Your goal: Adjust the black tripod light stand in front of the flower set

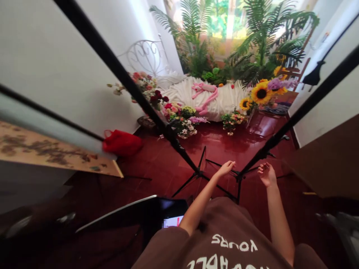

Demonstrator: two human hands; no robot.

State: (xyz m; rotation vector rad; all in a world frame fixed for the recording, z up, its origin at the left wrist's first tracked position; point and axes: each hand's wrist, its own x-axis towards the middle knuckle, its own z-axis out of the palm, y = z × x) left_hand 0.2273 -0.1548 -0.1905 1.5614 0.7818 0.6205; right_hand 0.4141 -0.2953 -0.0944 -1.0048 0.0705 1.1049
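Observation:
My left hand (226,169) is held out in front of my body, its fingers loosely bent and pointing right, with nothing visible in them. My right hand (267,175) is raised to the right of it, palm partly showing, fingers curled but apart, and nothing in it. Between the two hands runs the lower part of a black stand (259,153), which neither hand visibly grips. A second black stand (179,145) rises to the left of my left hand, its spread legs on the floor.
Dark red tiles (157,164) cover the floor. Ahead, a white-draped bed (179,91) carries a pink plush toy (206,89), with flowers (182,119), sunflowers (261,92) and palms (262,37) around it. A red bag (123,143) lies left. A dark screen-like panel (165,205) is near my left elbow.

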